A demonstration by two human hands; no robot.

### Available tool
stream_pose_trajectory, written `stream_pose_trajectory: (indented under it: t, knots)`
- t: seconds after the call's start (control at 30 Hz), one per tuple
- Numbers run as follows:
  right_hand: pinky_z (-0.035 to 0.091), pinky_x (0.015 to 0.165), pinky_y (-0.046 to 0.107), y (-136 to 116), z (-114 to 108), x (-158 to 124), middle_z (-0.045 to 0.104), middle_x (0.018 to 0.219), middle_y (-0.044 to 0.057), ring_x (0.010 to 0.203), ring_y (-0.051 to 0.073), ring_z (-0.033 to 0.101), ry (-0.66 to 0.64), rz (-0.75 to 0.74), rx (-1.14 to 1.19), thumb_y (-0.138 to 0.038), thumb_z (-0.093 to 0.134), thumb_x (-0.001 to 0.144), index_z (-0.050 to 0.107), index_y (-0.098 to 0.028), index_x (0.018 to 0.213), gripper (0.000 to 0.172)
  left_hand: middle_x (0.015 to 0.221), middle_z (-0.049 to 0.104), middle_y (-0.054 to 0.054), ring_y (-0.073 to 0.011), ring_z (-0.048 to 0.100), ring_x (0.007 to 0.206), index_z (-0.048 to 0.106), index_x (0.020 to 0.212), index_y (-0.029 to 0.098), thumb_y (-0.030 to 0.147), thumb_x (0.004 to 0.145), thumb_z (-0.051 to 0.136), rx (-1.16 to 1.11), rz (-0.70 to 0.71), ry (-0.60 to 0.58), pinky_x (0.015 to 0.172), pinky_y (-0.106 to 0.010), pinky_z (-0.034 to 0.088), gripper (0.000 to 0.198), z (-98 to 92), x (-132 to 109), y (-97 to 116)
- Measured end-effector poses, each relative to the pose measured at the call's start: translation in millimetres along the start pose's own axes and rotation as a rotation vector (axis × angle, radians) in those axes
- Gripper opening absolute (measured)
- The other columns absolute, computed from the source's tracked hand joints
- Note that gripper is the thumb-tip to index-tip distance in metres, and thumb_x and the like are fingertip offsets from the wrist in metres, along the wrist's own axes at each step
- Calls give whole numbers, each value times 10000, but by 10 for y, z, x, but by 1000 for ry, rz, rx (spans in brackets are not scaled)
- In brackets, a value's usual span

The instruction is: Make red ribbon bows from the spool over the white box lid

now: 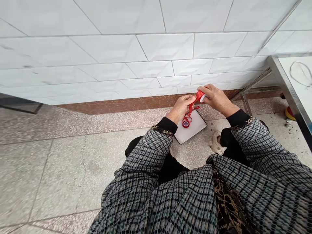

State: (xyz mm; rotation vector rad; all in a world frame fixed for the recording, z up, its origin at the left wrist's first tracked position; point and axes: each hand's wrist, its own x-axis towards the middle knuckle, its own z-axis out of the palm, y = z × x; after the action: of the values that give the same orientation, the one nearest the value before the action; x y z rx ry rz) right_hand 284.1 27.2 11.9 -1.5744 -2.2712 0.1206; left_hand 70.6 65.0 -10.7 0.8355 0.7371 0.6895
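Observation:
My right hand [214, 99] is shut on a roll of red tape [200, 96] with a white core. My left hand [180, 109] pinches a strip of red ribbon-like tape [191, 105] that runs between the hands and loops downward. A smaller red roll with a white core [186, 122] hangs near the loose tape or rests just above a white board [195, 128]. I cannot tell whether that small roll touches the board. The board lies tilted on the floor below both hands.
A white tiled wall [146, 55] with a brown base strip stands directly ahead. My knees and a beige sandal [216, 143] lie below. A steel-edged white table [292, 84] stands at right, with a red and yellow object [290, 113] and small debris beneath it.

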Motion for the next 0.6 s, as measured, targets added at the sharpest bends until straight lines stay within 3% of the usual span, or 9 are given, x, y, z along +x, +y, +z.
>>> stream_pose_trajectory:
  t: [0.13,0.3,0.5,0.6]
  knots:
    - [640,989,449,3,-3,6,723,1326,160,1156,315,695,30,-24,7,-65,561,946,698,-210,1514,602,551,489,62,-58,411,483,687,750,158,431,870,959,-5,-17,-66,528,-215,377,404,-55,-7,23]
    - [645,975,452,10,-3,2,716,1301,147,1126,302,691,27,-51,3,-61,561,948,695,-223,1504,594,598,585,22,-73,485,492,737,809,141,438,875,947,30,-52,-122,522,-226,393,370,-103,-43,69]
    - [643,989,468,4,26,16,710,1289,144,1137,306,681,-1,-57,2,-59,563,952,684,-228,1516,601,613,587,37,-63,515,521,684,785,154,293,848,942,-14,18,-56,565,-201,439,300,-120,-68,52]
    - [639,993,472,19,40,13,717,1295,150,1140,311,686,3,-44,21,-59,569,942,690,-226,1518,612,548,464,80,-36,385,468,649,767,159,307,859,935,-23,14,-25,499,-172,328,335,-126,-106,64]
